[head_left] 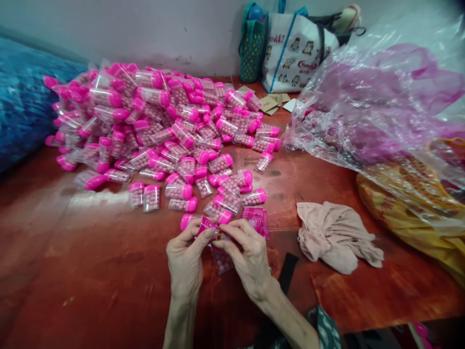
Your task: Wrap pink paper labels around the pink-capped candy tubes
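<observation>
Both hands meet at the front middle of the red table. My left hand (187, 257) pinches the left side of a small pink printed label (206, 225). My right hand (250, 257) has its fingers closed on the right side of the same label, where a bit of green and red shows. Just below the fingers lies a clear container of pink beads (222, 260), partly covered by my hands. A stack of pink printed cards (257, 220) sits right behind my right hand. A large heap of pink-capped bead containers (152, 116) spreads beyond both hands.
A crumpled beige cloth (336, 235) and a dark strip (288, 271) lie to the right. Clear plastic wrap (363, 106) and a yellow bag (410, 228) fill the right side. A blue bag (32, 97) stands at left, a white tote (290, 53) behind.
</observation>
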`<state>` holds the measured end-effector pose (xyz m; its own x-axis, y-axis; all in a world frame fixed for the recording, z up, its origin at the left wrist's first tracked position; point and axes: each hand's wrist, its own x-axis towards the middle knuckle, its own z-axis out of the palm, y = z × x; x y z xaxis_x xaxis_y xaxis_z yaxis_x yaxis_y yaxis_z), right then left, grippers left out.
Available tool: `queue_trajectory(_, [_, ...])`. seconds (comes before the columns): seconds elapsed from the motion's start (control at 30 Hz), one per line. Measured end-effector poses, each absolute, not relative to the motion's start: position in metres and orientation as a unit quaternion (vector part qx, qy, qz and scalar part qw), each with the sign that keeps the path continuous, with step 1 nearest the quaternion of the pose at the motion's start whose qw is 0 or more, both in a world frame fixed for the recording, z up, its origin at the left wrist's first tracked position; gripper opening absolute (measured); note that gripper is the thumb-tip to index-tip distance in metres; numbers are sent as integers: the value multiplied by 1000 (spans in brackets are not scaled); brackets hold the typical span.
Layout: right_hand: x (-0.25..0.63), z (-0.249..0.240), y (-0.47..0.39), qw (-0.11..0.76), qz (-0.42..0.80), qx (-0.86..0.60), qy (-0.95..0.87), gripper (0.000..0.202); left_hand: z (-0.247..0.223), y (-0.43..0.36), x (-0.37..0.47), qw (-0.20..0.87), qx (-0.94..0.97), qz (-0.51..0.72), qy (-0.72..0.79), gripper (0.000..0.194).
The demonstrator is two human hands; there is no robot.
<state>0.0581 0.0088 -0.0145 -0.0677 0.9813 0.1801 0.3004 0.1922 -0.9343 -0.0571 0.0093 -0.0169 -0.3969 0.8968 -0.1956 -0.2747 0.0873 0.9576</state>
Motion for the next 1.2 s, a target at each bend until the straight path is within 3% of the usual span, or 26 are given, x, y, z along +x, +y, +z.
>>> queue_trajectory(0.07, [59, -14, 10, 457, 373, -516, -621, 12, -16, 8, -57, 453, 326, 597, 576, 2])
queue_trajectory(0.3, [60, -18, 9, 471, 253, -536, -654, 13, -13, 5, -53, 340, 409, 521, 668, 26])
queue_trajectory(0.37, [61, -19, 10, 473, 227, -533, -663, 14, -13, 5, -54, 338, 428, 510, 665, 22])
queue_trajectory(0.47, [62, -22, 12, 475, 222, -531, -665, 15, -12, 7, -55, 323, 473, 526, 628, 2])
queue_trajectory(0.5, [62, -22, 12, 474, 224, -531, -665, 15, -12, 7, -55, 321, 488, 531, 614, 8])
queue_trajectory(0.93, [63, -16, 8, 474, 227, -486, -698, 11, -6, 3, -55, 322, 491, 568, 577, 12])
queue_trajectory(1.2, [65, -12, -1, 520, 281, -535, -604, 15, -15, 9, -58, 437, 268, 670, 537, 10])
